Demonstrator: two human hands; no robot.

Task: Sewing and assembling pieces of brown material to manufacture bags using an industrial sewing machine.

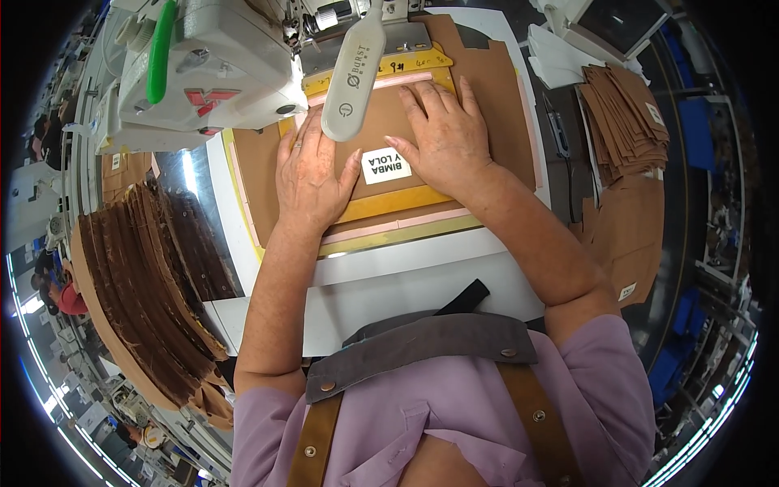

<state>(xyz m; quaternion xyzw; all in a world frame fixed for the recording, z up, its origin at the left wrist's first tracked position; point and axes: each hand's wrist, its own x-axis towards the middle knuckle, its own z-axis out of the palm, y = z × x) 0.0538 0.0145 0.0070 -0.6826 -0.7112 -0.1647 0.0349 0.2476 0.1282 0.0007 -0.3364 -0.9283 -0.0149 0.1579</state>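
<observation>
Just right of a bulky white sewing machine head [219,61], a flat brown panel [383,118] bearing a white rectangular label [386,165] is edged by yellow rigid strips [398,203]. The left hand [312,178] and right hand [450,134] are laid on it, palms down and fingers extended, with nothing grasped, apparently so that it is held flat. Some left fingertips are covered by a grey paddle-shaped device [355,73], also right of the machine head. Whether several layers are stacked there cannot be told.
</observation>
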